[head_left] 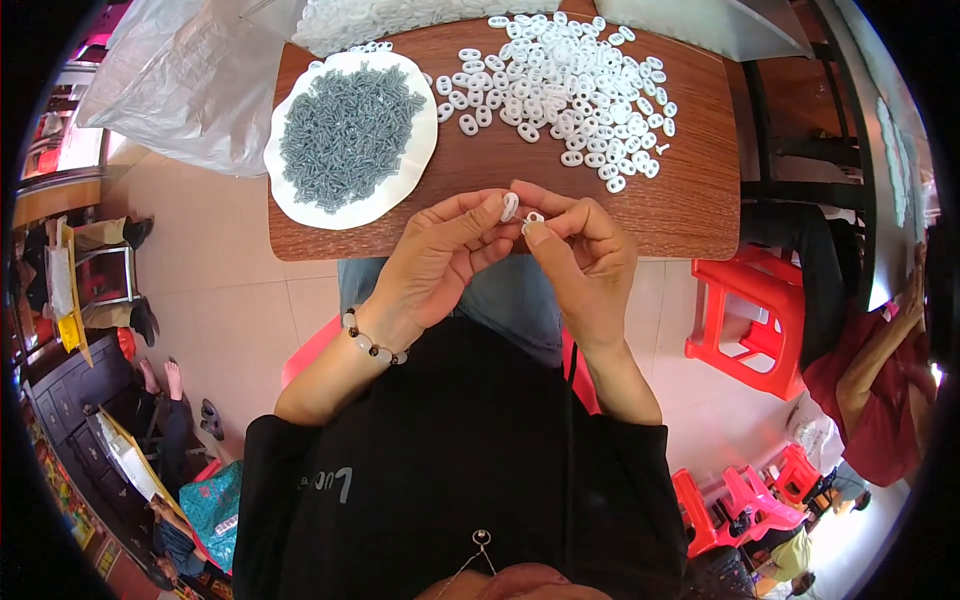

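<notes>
Over the near edge of the table, both hands meet at the tips. My left hand, a beaded bracelet on its wrist, pinches a small white oval plastic piece between thumb and fingers. In the fingers of my right hand is a second white plastic piece. A thin, light bit, which looks like a small spring, shows between the two pieces. Ahead to the left, a white plate with a wavy rim holds a heap of small grey metal springs. Loose white two-holed oval pieces are piled ahead to the right.
The brown wooden table has rounded corners. A clear plastic bag hangs at its left, and more white pieces lie in plastic at the far edge. Red stools stand to the right. Other people sit on both sides.
</notes>
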Demonstrator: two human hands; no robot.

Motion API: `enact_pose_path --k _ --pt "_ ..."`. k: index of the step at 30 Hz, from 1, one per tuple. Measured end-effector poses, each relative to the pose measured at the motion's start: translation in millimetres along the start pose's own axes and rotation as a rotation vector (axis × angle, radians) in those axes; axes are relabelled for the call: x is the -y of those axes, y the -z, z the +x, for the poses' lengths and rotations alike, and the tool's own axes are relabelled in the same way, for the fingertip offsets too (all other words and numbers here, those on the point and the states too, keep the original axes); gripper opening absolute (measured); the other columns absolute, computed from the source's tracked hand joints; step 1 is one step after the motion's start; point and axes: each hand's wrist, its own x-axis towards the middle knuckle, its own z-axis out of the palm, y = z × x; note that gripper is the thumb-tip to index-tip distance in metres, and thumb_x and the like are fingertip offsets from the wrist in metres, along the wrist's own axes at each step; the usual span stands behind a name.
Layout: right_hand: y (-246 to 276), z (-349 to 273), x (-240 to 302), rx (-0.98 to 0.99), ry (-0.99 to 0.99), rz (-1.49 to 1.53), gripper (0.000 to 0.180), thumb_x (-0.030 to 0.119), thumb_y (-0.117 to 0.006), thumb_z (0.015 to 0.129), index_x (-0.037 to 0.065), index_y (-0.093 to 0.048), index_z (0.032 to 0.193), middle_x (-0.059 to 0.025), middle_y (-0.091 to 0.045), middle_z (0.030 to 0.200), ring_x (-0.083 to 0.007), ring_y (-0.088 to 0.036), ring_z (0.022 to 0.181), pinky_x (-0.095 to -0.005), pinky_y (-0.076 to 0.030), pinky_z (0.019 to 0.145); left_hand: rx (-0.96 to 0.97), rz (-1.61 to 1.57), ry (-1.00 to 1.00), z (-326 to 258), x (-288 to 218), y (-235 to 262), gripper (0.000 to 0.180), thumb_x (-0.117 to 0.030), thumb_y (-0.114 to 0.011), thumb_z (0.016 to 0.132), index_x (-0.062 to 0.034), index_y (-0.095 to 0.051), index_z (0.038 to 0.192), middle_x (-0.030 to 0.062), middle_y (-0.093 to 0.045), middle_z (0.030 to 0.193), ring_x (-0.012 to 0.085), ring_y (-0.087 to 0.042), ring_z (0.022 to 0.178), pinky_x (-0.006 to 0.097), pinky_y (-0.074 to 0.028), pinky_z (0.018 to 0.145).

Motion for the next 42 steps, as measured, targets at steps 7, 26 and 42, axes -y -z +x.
enact_pose_path --k 7,26,42 --pt "0.4 -0.4 -1.3 -0.014 0.007 -0.011 0.006 0.000 -0.058 0.087 0.001 -0.055 0.082 -0.0238 -0.058 0.118 -0.0124 -0.059 0.094 -0.0277 -0.048 0.085 -0.004 -0.002 -0.015 0.9 2.7 -0.2 0.020 -0.016 -0.062 0.090 -0.0022 -0.064 0.105 0.0065 -0.067 0.097 0.0126 -0.064 0.087 0.024 -0.053 0.078" --pt "-0.9 0.4 -7.4 -0.034 0.048 -0.034 0.005 -0.003 -0.061 0.085 -0.003 -0.057 0.084 -0.0215 -0.059 0.116 -0.0121 -0.061 0.091 -0.0258 -0.052 0.080 -0.019 -0.005 -0.030 0.3 4.3 0.5 0.022 -0.018 -0.062 0.091 -0.0023 -0.063 0.107 0.0053 -0.066 0.098 0.0109 -0.063 0.087 0.023 -0.052 0.079" --pt "-7.8 -1.0 -6.9 -0.040 0.037 -0.086 0.007 -0.003 -0.058 0.086 0.000 -0.055 0.081 -0.0244 -0.059 0.116 -0.0127 -0.060 0.092 -0.0263 -0.048 0.084 -0.043 0.159 -0.231 -4.6 11.0 -4.1 0.021 -0.016 -0.063 0.090 -0.0030 -0.063 0.106 0.0038 -0.067 0.093 0.0103 -0.063 0.079 0.022 -0.048 0.069"
